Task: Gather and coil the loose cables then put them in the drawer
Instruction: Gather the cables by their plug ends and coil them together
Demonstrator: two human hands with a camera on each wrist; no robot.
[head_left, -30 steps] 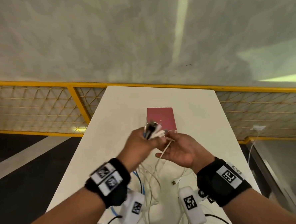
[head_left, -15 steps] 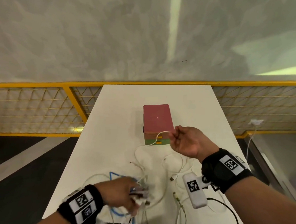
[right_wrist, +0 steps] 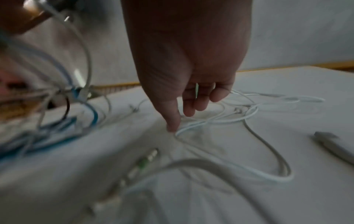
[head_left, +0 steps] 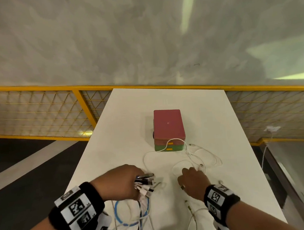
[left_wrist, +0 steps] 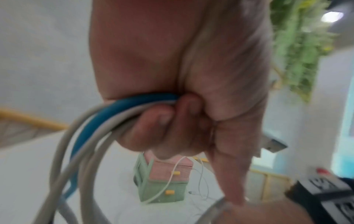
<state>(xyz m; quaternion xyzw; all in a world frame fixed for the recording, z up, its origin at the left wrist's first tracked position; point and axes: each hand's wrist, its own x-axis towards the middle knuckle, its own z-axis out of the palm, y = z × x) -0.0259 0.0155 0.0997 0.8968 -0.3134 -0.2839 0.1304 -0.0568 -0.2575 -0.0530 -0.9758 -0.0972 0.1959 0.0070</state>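
My left hand (head_left: 128, 182) grips a bundle of cables (head_left: 145, 185) low over the white table (head_left: 124, 134), with several plug ends sticking out to the right. A blue cable (head_left: 118, 217) and white ones loop down from it. In the left wrist view its fingers (left_wrist: 168, 121) curl round the blue and white cables (left_wrist: 118, 109). My right hand (head_left: 191, 174) hovers over loose white cables (head_left: 200, 156), fingers hanging down and holding nothing; its thumb (right_wrist: 172, 124) touches the table beside a white cable (right_wrist: 208, 121). The small drawer box (head_left: 168, 129) stands behind, its drawers closed.
A white cable drapes over the drawer box's front with its yellow handles (head_left: 169, 143). Another cable with a jack plug (head_left: 189, 207) lies near the front edge. A yellow mesh railing (head_left: 40, 111) runs behind the table. The floor drops off on both sides.
My left hand came down from chest height to the table with the bundle. My right hand let go of the white cable near the drawer box and dropped toward the loose cables.
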